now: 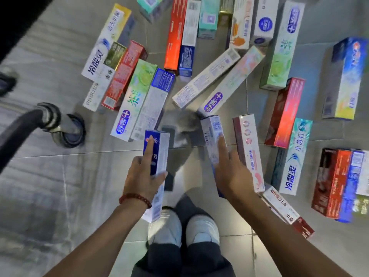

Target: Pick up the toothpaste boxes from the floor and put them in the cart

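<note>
1 blue-and-white box (157, 156) is gripped lengthwise by the left hand (142, 176), 1 white box (212, 140) by the right hand (229, 172); index fingers are laid along each for steadying.

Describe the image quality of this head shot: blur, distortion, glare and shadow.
Head view: motion blur smears the cart wheel and the floor at left; wide-angle distortion fans the boxes outward toward the edges; the green box shows an iridescent sheen; a soft shadow lies on the tiles between the left hand and right hand; lettering on the nearer boxes reads clearly.
</note>
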{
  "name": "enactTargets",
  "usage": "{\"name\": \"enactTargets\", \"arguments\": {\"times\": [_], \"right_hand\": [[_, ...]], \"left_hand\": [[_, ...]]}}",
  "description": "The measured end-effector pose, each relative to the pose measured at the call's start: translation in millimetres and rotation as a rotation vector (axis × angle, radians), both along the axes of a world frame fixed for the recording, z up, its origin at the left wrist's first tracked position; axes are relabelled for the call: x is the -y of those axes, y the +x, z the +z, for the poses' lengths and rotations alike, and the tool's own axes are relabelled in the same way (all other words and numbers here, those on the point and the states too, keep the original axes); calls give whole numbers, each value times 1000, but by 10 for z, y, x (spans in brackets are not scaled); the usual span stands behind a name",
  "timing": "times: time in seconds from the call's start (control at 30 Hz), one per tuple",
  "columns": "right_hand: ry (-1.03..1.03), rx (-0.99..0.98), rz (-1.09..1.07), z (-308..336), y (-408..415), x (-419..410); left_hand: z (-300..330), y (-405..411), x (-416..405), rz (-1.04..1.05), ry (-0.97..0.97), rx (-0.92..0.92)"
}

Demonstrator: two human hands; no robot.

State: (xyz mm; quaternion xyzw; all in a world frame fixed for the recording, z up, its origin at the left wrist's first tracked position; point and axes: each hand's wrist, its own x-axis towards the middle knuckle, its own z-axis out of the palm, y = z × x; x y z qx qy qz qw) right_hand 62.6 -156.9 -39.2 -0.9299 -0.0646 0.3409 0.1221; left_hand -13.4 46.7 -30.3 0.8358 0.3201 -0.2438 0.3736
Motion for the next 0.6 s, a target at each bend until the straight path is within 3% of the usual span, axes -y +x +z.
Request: {"name": "enactTargets", "arguments": {"times": [0.2, 0.4, 0.6], "right_hand": [[247, 104, -25, 1395, 218, -346], [637, 237, -72, 2928, 580, -587], [787, 260, 25, 4619, 859, -731]], "left_hand": [[1286, 395, -51, 144, -145, 230], [2754, 771, -192, 420, -363, 532], [4479, 980, -404, 583, -513, 756]]}}
